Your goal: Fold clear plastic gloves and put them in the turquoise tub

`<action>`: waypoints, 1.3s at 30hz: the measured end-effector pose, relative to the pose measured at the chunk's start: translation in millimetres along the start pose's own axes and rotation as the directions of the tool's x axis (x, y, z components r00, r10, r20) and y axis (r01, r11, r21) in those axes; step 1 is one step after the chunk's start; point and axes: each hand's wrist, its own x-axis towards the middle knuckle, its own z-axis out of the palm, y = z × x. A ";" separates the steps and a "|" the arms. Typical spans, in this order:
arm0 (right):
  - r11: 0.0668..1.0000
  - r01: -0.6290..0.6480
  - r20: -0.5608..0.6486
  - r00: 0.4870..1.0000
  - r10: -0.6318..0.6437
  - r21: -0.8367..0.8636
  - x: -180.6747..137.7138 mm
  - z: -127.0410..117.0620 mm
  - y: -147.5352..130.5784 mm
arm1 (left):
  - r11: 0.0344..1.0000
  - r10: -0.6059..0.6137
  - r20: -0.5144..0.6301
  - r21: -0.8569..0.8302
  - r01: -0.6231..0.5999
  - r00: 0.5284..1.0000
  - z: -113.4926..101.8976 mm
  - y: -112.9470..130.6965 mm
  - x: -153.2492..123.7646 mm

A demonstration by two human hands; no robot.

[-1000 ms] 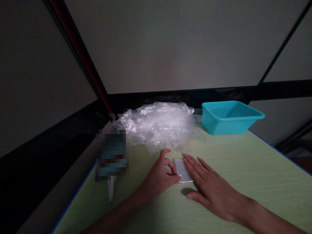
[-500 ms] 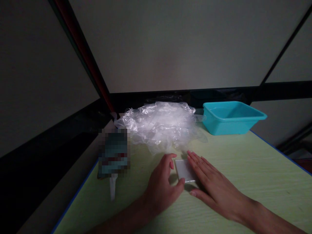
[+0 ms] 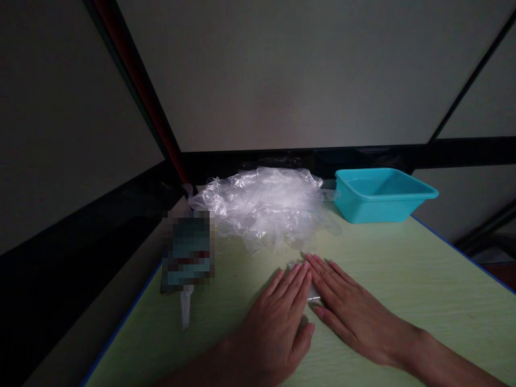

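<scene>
A small flat square of folded clear plastic (image 3: 313, 293) lies on the table, mostly covered by my hands. My left hand (image 3: 280, 317) rests open and palm down over its left side, fingers stretched forward. Over its right side my right hand (image 3: 346, 306) is also spread flat, its thumb apart from the fingers. The fingertips of both hands come close together at the far edge of the square. Beyond them sits a loose heap of clear plastic bags (image 3: 270, 207).
A turquoise plastic basin (image 3: 373, 209) stands at the back right. On the left is a blurred-out dark green item (image 3: 188, 252) with a whitish strip (image 3: 186, 309) below it. The pale green table (image 3: 403, 263) has blue edges and meets a wall at the back.
My left hand has gone from a curved grasp at the square's left edge to lying flat over it. The right hand has stayed nearly in place.
</scene>
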 end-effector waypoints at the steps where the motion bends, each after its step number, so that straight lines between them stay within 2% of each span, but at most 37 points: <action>1: 1.000 0.001 0.002 1.000 -0.001 0.005 0.3 -0.2 -0.3 | 1.000 0.000 0.009 0.005 0.000 1.000 0.0 0.0 0.0; 17: 0.998 -0.012 0.094 0.995 0.017 -0.054 2.5 -0.9 -1.6 | 1.000 -0.012 0.040 0.028 0.011 0.999 -0.5 0.5 0.8; 24: 0.998 -0.010 0.082 0.997 0.015 -0.058 2.8 0.2 -1.4 | 0.998 -0.017 0.089 0.054 0.012 0.996 -2.5 0.9 2.1; 32: 0.997 -0.010 0.083 0.996 0.016 -0.077 1.9 1.3 -1.0 | 0.996 -0.003 0.076 0.085 -0.004 0.997 -1.9 -2.6 -0.2; 39: 0.997 -0.019 0.055 0.998 0.023 -0.076 1.2 2.4 0.1 | 0.999 -0.010 0.090 0.048 0.006 0.996 -4.2 -5.5 -1.5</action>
